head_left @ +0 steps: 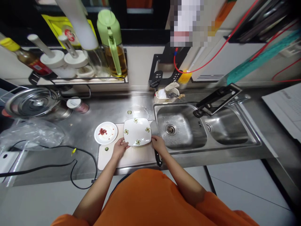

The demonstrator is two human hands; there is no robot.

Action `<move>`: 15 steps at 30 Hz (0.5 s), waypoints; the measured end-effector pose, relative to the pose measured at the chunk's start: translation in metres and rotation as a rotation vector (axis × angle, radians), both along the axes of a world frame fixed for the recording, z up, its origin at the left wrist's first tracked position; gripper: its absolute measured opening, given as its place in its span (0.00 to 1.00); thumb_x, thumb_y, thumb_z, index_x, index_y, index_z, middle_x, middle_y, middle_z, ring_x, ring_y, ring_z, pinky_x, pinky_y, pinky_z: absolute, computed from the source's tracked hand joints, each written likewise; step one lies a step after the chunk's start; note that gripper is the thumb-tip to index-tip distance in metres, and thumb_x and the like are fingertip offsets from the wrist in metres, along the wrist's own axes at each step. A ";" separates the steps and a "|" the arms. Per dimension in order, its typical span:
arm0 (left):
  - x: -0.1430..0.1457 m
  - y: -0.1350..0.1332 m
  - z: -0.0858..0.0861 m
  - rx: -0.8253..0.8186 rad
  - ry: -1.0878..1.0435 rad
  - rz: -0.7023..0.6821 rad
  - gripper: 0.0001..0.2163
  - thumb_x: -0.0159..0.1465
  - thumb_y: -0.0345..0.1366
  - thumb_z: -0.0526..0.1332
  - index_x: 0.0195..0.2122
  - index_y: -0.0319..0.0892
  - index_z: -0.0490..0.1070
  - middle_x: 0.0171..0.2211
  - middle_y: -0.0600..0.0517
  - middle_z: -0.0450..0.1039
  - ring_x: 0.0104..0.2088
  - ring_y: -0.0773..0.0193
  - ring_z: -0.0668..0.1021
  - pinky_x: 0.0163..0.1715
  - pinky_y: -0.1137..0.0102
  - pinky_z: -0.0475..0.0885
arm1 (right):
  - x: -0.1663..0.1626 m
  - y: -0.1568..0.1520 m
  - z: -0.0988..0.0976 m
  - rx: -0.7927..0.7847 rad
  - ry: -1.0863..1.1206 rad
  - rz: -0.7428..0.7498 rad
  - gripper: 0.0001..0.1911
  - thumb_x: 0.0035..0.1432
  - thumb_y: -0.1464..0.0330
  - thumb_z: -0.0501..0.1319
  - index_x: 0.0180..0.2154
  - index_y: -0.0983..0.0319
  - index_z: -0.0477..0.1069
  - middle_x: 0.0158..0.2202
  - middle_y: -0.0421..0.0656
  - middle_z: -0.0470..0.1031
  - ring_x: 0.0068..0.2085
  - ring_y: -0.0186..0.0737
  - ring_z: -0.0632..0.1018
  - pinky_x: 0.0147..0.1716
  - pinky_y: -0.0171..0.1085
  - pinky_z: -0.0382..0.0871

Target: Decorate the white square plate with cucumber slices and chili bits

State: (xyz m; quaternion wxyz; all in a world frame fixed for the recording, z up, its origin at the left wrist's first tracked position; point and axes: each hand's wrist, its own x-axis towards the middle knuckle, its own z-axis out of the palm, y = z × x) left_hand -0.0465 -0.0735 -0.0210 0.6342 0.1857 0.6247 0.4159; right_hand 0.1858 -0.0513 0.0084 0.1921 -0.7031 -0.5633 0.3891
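A white square plate (137,133) with small green swirl patterns is held level over the cutting board (131,158). My left hand (120,148) grips its lower left corner, thumb near the rim. On the right rim, my right hand (159,145) has its fingers closed at the edge. A knife (158,158) lies at the board's right side, its black handle just below my right hand. Left of the square plate, a round white plate (105,140) carries chopped red pieces. A small green vegetable end (106,149) rests on the board.
A double sink (183,147) with a black faucet (211,100) is at the right. Behind stands a rack (94,81) with an oil bottle (114,53) and jars. At the left are a lidded pot (39,103), a plastic bag (33,135) and a black cable (95,157).
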 end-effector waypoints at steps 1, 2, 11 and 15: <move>0.000 0.000 0.000 0.004 -0.006 0.003 0.17 0.49 0.29 0.65 0.41 0.39 0.68 0.26 0.54 0.73 0.29 0.69 0.77 0.32 0.73 0.75 | 0.000 0.000 0.000 0.004 0.001 -0.003 0.19 0.53 0.77 0.50 0.37 0.59 0.78 0.39 0.41 0.79 0.41 0.37 0.77 0.41 0.32 0.66; 0.000 0.000 0.000 0.007 -0.008 0.000 0.17 0.49 0.29 0.65 0.41 0.39 0.68 0.26 0.54 0.74 0.29 0.68 0.77 0.32 0.73 0.75 | 0.000 0.000 0.001 0.007 -0.003 -0.007 0.19 0.53 0.77 0.50 0.37 0.59 0.78 0.39 0.41 0.79 0.41 0.38 0.77 0.41 0.32 0.66; 0.000 0.001 0.003 0.015 0.040 -0.032 0.20 0.46 0.34 0.66 0.41 0.39 0.67 0.26 0.54 0.73 0.29 0.67 0.77 0.32 0.71 0.74 | -0.001 0.001 0.002 -0.004 -0.038 -0.023 0.18 0.51 0.77 0.50 0.32 0.59 0.78 0.33 0.41 0.79 0.37 0.37 0.77 0.37 0.31 0.66; -0.002 0.003 0.008 0.010 0.050 -0.044 0.20 0.46 0.34 0.66 0.42 0.39 0.67 0.27 0.53 0.73 0.29 0.67 0.77 0.32 0.70 0.75 | -0.003 0.002 0.002 -0.003 0.005 -0.040 0.18 0.51 0.77 0.50 0.33 0.60 0.78 0.34 0.42 0.79 0.38 0.38 0.77 0.38 0.31 0.66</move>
